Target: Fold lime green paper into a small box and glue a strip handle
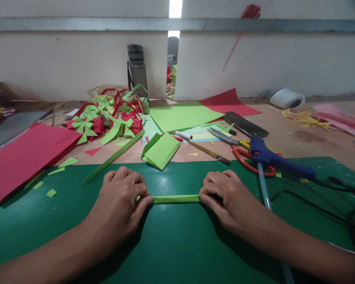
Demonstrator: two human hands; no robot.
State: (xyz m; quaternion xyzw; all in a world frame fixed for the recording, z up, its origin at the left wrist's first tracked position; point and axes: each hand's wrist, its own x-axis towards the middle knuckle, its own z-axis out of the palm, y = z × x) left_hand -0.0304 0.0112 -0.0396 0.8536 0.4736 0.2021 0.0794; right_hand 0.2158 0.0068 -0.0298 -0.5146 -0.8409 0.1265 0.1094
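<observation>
A narrow folded strip of light green paper [175,199] lies flat on the dark green cutting mat [177,244]. My left hand [121,201] pinches its left end with curled fingers. My right hand [227,197] pinches its right end the same way. Both hands press the strip down on the mat. The ends of the strip are hidden under my fingers.
A folded green paper piece [161,150] and a long green strip [114,157] lie just beyond the mat. Red-handled scissors [239,152], a blue glue gun [279,159], a pencil [208,151], a phone [245,124], red paper [23,156], green sheets [182,114], paper scraps and a bottle [137,69] lie behind.
</observation>
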